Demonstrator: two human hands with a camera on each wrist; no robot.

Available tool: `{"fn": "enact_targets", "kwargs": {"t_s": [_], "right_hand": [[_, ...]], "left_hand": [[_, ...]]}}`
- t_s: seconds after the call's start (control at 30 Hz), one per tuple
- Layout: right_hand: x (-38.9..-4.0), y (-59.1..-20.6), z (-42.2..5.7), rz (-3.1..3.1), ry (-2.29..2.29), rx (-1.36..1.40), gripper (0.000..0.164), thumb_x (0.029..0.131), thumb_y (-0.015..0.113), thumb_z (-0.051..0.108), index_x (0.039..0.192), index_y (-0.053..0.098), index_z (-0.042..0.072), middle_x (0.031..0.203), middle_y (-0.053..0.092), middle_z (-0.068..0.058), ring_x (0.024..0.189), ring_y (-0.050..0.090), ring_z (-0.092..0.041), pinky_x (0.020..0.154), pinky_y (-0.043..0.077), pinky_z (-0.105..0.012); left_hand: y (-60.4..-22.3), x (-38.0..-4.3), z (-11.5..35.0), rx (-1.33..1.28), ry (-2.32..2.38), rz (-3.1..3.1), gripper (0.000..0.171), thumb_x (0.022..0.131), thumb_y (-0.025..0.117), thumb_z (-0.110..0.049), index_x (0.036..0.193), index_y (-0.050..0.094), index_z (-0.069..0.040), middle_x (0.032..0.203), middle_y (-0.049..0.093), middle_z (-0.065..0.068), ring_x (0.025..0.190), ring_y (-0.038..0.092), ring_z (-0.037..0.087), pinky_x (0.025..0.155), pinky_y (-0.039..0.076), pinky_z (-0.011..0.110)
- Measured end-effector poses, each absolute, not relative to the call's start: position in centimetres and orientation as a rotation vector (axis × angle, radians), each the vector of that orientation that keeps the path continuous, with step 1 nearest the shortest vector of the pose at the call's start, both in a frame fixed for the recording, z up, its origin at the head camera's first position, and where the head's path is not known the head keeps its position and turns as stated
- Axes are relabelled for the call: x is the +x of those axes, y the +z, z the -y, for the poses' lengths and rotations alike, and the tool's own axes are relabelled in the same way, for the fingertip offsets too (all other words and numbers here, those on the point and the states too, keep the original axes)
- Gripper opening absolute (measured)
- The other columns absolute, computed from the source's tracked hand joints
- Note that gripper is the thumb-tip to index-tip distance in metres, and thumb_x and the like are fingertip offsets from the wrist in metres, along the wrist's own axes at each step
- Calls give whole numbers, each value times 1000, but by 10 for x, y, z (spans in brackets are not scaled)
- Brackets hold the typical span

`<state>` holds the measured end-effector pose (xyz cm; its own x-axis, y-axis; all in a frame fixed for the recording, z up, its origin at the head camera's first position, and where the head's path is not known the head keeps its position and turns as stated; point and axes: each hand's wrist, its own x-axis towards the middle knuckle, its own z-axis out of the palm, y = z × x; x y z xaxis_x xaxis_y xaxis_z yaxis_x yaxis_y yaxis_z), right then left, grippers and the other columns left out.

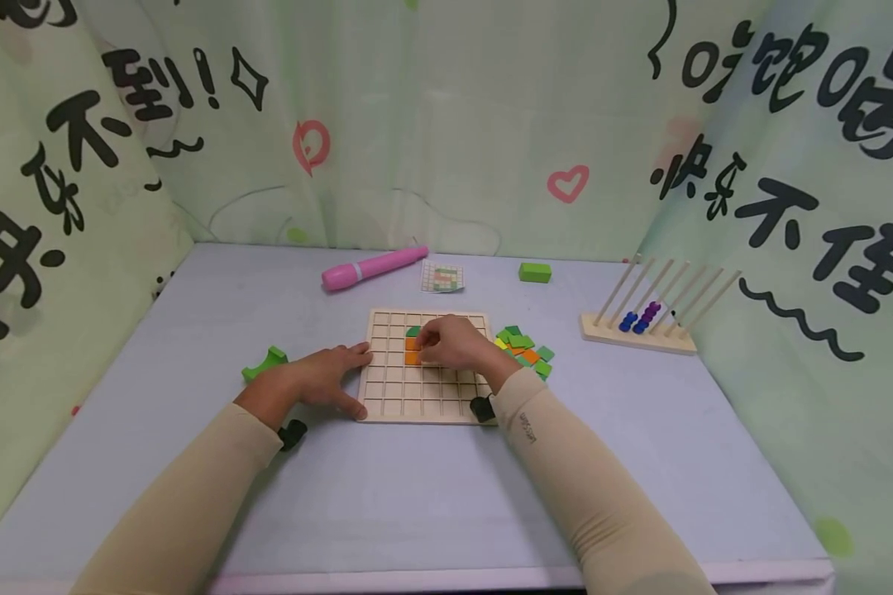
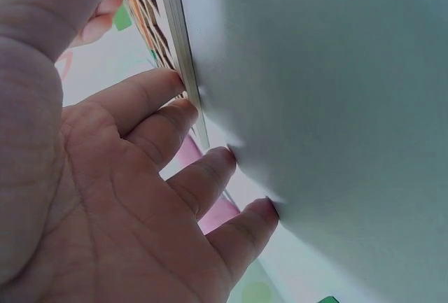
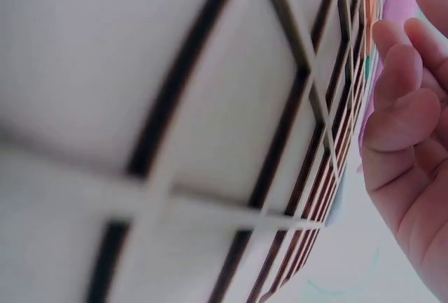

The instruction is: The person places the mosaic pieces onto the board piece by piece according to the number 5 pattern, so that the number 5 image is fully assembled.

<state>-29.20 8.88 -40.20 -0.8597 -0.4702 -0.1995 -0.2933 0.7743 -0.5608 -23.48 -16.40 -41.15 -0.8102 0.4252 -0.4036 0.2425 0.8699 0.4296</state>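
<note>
A wooden grid board [image 1: 387, 392] lies flat on the table. In one of its columns sit two orange tiles [image 1: 413, 358] with a green tile [image 1: 413, 330] above them. My left hand [image 1: 326, 378] has its fingers spread, and its fingertips and thumb touch the board's left edge. The left wrist view shows that hand's palm [image 2: 119, 198] with nothing in it. Over the board, my right hand [image 1: 457, 343] has bent fingers, their tips close beside the orange tiles. In the right wrist view its fingers [image 3: 402, 121] are curled; whether they pinch a tile cannot be made out.
Loose green, orange and yellow tiles [image 1: 521, 340] lie right of the board. Behind it are a pink pen-shaped object [image 1: 375, 267], a pattern card [image 1: 442, 278] and a green block [image 1: 535, 273]. A peg stand [image 1: 636, 332] with beads stands right; a green curved block [image 1: 265, 362] lies left.
</note>
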Motion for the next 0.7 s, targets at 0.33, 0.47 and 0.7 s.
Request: {"fn": "enact_targets", "kwargs": {"t_s": [0.33, 0.47, 0.7], "right_hand": [[-293, -402, -118, -2643, -895, -489, 25, 98, 71, 20, 120, 72, 8, 106, 70, -4, 95, 60, -20, 82, 51, -31], [-292, -402, -136, -2651, -915, -437, 26, 98, 70, 20, 120, 72, 8, 108, 70, -5, 95, 59, -21, 79, 50, -30], [-288, -399, -170, -2688, -920, -333, 25, 99, 69, 20, 121, 71, 7, 112, 69, -9, 98, 59, -24, 79, 49, -34]], "left_hand": [[-413, -234, 167, 492, 526, -2552, 104, 83, 87, -43, 164, 30, -12, 175, 16, 8, 160, 17, 38, 127, 25, 55], [-414, -234, 165, 501, 529, -2550, 104, 83, 87, -43, 164, 30, -12, 175, 17, 8, 160, 17, 38, 127, 25, 55], [-413, -233, 165, 502, 515, -2546, 104, 83, 87, -44, 164, 30, -11, 175, 17, 9, 160, 18, 38, 126, 26, 56]]}}
